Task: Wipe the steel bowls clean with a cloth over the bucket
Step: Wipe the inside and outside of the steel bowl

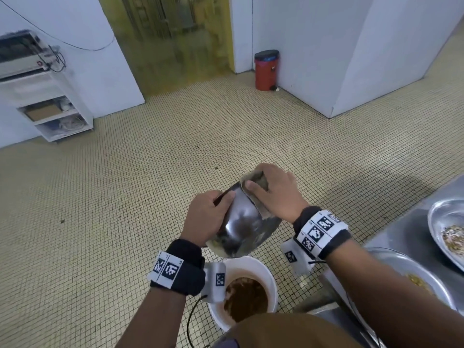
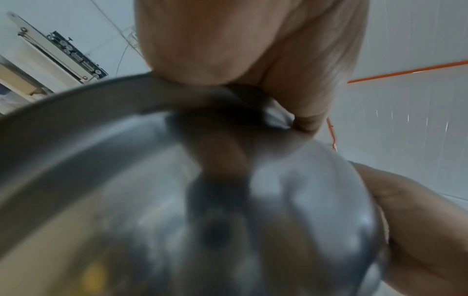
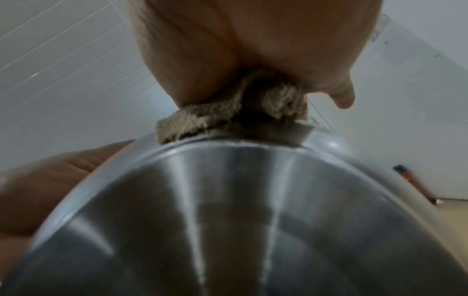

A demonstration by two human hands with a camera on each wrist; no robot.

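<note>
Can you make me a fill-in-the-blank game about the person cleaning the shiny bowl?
1. The left hand holds the steel ____ by its rim.
2. The right hand presses a brown ____ on the bowl.
3. Under the bowl stands a white ____ of brown slop.
4. By the far wall stands a ____ bin with a black lid.

Missing words: bowl, cloth, bucket, red.

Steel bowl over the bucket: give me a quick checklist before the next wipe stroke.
1. Left hand grips the steel bowl at its rim: ok.
2. Right hand holds the cloth against the bowl's rim: ok.
3. Bowl hangs tilted above the white bucket: ok.
4. Bucket has room for drips: ok, brown waste sits low.
5. Bowl inside already clean: cannot tell, left wrist view blurred.
</note>
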